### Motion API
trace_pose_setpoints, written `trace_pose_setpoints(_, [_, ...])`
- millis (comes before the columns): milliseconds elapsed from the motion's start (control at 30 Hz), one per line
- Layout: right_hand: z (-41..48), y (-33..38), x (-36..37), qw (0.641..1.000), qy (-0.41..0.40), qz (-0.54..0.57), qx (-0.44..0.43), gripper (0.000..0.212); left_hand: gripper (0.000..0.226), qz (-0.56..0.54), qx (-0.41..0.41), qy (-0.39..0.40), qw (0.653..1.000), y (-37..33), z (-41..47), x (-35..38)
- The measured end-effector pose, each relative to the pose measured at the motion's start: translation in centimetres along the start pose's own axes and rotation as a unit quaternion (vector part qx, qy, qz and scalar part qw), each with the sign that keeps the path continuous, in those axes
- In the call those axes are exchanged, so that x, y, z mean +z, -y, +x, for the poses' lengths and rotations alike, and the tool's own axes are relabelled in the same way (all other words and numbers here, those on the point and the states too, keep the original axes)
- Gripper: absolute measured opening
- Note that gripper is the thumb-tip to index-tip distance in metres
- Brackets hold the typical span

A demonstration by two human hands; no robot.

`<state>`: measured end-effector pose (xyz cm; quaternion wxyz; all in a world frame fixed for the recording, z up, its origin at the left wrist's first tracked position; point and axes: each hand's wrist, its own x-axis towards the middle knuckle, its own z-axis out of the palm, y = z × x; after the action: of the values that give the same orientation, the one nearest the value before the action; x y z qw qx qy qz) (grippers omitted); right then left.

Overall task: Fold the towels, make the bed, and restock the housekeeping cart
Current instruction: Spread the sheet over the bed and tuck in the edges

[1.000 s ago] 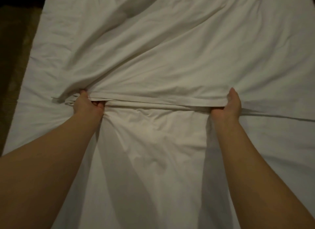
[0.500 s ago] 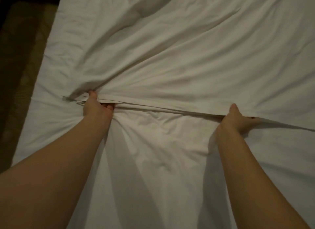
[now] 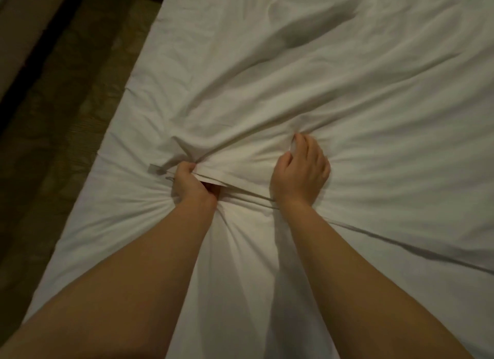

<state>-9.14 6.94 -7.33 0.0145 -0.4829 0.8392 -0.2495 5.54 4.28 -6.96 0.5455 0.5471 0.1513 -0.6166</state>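
A white top sheet [image 3: 334, 91] lies wrinkled across the bed, and its folded edge runs slantwise over the white bottom sheet [image 3: 240, 265]. My left hand [image 3: 188, 183] grips that folded edge near the bed's left side, fingers curled under the layers. Close to its right, my right hand [image 3: 302, 171] rests on top of the sheet. Its fingers are curled into a bunch of fabric, and creases radiate out from it.
The bed's left edge [image 3: 117, 134] runs diagonally from the top centre down to the lower left. Beyond it is dark patterned carpet [image 3: 61, 104]. A pale strip with a dark border [image 3: 24, 37] lies at the far upper left.
My right hand left the sheet's edge, moved left toward my left hand and now bunches fabric on top. The view swung right, so more carpet shows. My left hand keeps its grip.
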Motion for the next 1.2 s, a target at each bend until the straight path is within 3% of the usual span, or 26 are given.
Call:
trace_pose_setpoints(67, [0.0,-0.4,0.9,0.999,-0.026,-0.019,-0.011,0.042,0.018,-0.005,0.001,-0.014,1.0,0.1,0.2,0.1])
trace_pose_setpoints(300, [-0.1,0.1,0.3,0.999,-0.009,-0.04,-0.013,0.046,0.022,-0.011,-0.001,-0.003,1.0,-0.1,-0.5,0.1])
trace_pose_setpoints(467, [1.0,1.5,-2.9,0.99,0.131,-0.046,0.028,0.049,0.012,0.021,-0.012,-0.012,1.0,-2.0,-3.2,0.3])
trace_pose_setpoints(633, [1.6,2.7,-4.2,0.985,0.162,-0.066,0.015,0.049,0.032,0.121,0.001,-0.009,0.993,-4.1,-4.9,-0.9])
trace_pose_setpoints(767, [4.0,3.7,-2.2,0.978,0.187,-0.094,0.006,0.05,0.027,0.147,0.003,-0.047,0.988,-3.7,-4.2,-0.7])
trace_pose_setpoints(833, [4.8,3.8,-0.7,0.974,0.193,-0.114,0.0,0.054,0.016,0.173,0.042,-0.078,0.981,-3.7,-3.6,-0.8])
trace_pose_setpoints(967, [4.7,3.0,1.7,0.973,0.179,-0.145,-0.01,0.059,0.024,0.326,0.279,-0.102,0.897,-5.2,-3.7,0.5])
trace_pose_setpoints(1067, [6.2,2.5,3.2,0.974,0.171,-0.149,-0.031,0.061,0.024,0.453,0.307,-0.067,0.834,-7.9,-2.6,4.5])
trace_pose_setpoints(1100, [7.0,2.4,3.8,0.976,0.159,-0.144,-0.039,0.063,0.024,0.532,0.294,-0.051,0.793,-8.7,-1.6,5.9])
trace_pose_setpoints(1200, [8.8,2.2,5.4,0.985,0.115,-0.116,-0.048,0.07,0.024,0.743,0.256,0.014,0.618,-10.6,1.0,10.0])
